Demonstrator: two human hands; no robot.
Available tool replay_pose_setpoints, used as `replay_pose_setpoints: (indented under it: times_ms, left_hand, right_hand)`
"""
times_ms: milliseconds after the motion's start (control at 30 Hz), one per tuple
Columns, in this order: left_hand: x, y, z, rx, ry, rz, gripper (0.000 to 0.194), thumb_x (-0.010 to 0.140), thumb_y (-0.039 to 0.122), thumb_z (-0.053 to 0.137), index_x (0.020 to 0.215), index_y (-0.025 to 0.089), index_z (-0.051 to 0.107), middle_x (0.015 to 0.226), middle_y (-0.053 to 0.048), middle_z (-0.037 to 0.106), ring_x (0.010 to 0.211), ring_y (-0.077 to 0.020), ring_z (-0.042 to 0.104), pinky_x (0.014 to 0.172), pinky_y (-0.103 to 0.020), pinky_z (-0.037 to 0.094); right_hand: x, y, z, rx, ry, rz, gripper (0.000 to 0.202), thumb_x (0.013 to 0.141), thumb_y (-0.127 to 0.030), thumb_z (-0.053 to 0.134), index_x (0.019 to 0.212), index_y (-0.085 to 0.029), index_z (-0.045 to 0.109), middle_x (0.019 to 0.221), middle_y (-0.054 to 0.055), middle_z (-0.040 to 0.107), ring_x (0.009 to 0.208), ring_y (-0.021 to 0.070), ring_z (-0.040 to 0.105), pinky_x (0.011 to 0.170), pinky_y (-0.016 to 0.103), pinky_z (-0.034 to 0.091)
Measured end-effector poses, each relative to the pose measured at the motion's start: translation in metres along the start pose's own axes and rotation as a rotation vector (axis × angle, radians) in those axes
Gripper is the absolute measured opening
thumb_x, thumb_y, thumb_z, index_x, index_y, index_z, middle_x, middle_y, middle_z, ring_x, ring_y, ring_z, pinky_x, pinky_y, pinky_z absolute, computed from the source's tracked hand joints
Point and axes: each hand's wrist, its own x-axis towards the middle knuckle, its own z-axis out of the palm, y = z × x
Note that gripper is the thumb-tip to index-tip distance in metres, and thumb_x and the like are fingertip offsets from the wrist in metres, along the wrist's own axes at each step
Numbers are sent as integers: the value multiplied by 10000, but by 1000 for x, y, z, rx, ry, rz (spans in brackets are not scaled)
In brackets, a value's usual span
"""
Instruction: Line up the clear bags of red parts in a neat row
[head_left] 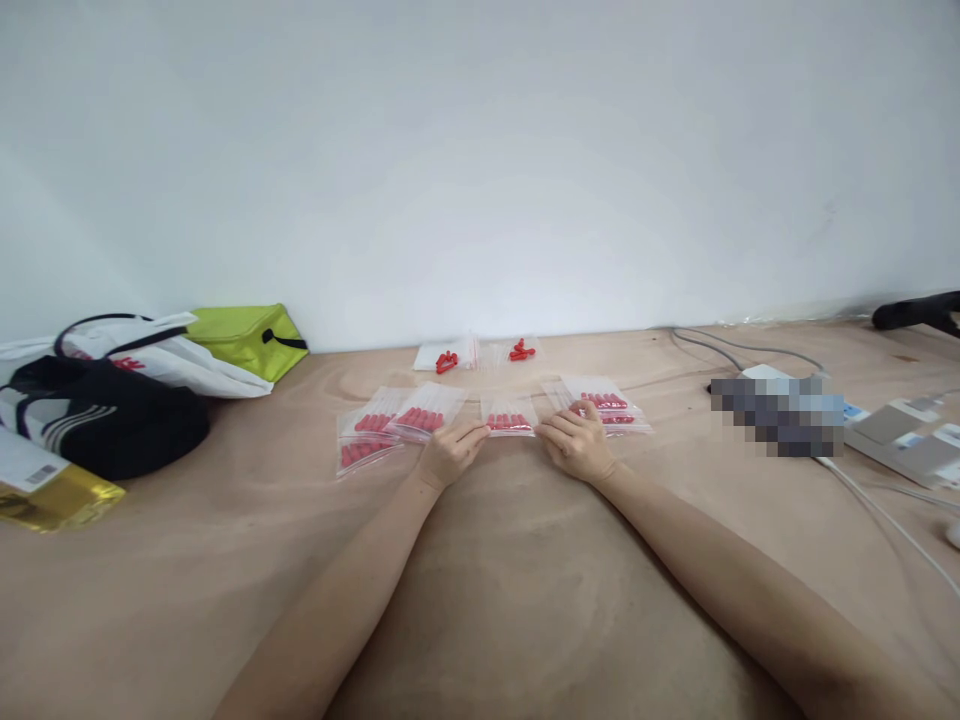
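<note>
Between my hands lies a small clear zip bag (508,415) with a row of red, capsule-like pieces along its near edge. My left hand (452,451) pinches its near left corner, and my right hand (576,443) pinches the near right corner. To the left, several similar filled bags (375,425) overlap in a fanned pile. More filled bags (604,402) are stacked just beyond my right hand, which partly covers them. Farther back, loose red pieces (446,361) rest on clear bags by the wall, and a second small heap of red pieces (522,350) lies to their right.
A lime-green bag (247,340), a white plastic bag (176,365), a black bag (112,420) and a gold package (64,495) crowd the left side. At right are cables (892,510), a blurred-out object (780,415) and pale boxes (907,440). The wall (480,180) bounds the wooden table (525,600).
</note>
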Motion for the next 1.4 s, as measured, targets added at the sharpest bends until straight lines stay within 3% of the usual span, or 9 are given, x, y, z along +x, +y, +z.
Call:
replay_pose_setpoints:
  times_ms: [167, 333, 733, 900, 1100, 1300, 1400]
  left_hand:
    - [4, 4, 1, 0, -7, 13, 133, 822, 156, 472, 819, 159, 605, 790, -32, 658, 699, -110, 619, 645, -211, 506]
    - [5, 5, 3, 3, -44, 43, 163, 841, 161, 440, 858, 157, 602, 810, -37, 659, 714, -113, 619, 652, -219, 508]
    - [5, 2, 2, 32, -83, 91, 201, 844, 117, 402, 903, 156, 590, 875, -42, 660, 769, -122, 619, 672, -232, 510]
    - [5, 5, 1, -2, -57, 30, 196, 827, 113, 408, 864, 160, 594, 843, -38, 660, 744, -122, 616, 679, -240, 506]
    - [2, 3, -1, -18, -84, -34, 231, 792, 70, 382, 817, 166, 591, 793, -30, 650, 697, -119, 608, 614, -231, 490]
    - [0, 4, 1, -62, -138, -128, 192, 833, 155, 406, 747, 160, 577, 698, -22, 627, 618, -115, 589, 534, -213, 458]
    - [-2, 6, 3, -158, -165, -190, 209, 854, 195, 395, 751, 160, 573, 721, -25, 626, 653, -113, 594, 570, -212, 469]
  right_hand:
    - [10, -14, 4, -16, 14, -32, 125, 799, -194, 487, 820, -215, 609, 754, -5, 628, 755, 109, 471, 753, 308, 245]
    - [22, -30, 16, -39, 35, -87, 132, 805, -182, 480, 781, -206, 608, 712, -6, 613, 720, 106, 452, 743, 310, 248]
    - [26, -30, 20, -60, 23, -139, 182, 822, -142, 418, 757, -175, 585, 722, 4, 598, 722, 100, 446, 769, 316, 233]
    - [22, -26, 18, -109, 56, -150, 164, 820, -145, 428, 763, -178, 578, 689, -8, 585, 707, 102, 440, 781, 324, 228]
    - [13, -11, 6, -222, 3, -121, 167, 823, -132, 419, 741, -170, 558, 676, -6, 573, 672, 102, 431, 785, 325, 232]
    - [4, 1, 2, -243, -58, -57, 239, 849, -205, 401, 645, -171, 520, 597, 1, 530, 607, 113, 426, 674, 303, 265]
    - [3, 0, 5, -142, -83, -56, 235, 861, -235, 383, 705, -166, 545, 723, 33, 576, 637, 118, 458, 629, 274, 302]
